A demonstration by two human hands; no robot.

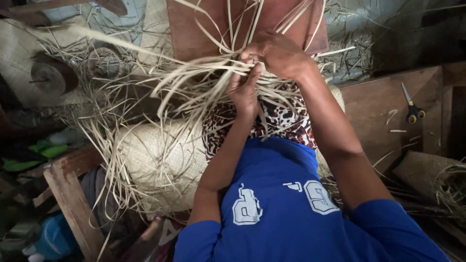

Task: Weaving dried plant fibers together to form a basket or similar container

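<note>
Left hand [244, 92] fingertips hidden among pale straw strips [194, 82]; rolled mat [429, 177] cut off at right edge.

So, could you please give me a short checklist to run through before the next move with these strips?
1. Left hand grips the pale flat straw strips: ok.
2. Right hand pinches the same bunch: ok.
3. Strips lie untangled: not ok, loose ends splay everywhere.
4. Yellow-handled scissors on the brown wooden board, clear of both hands: ok.
5. Rolled woven straw mat sits under the strips: ok.
</note>
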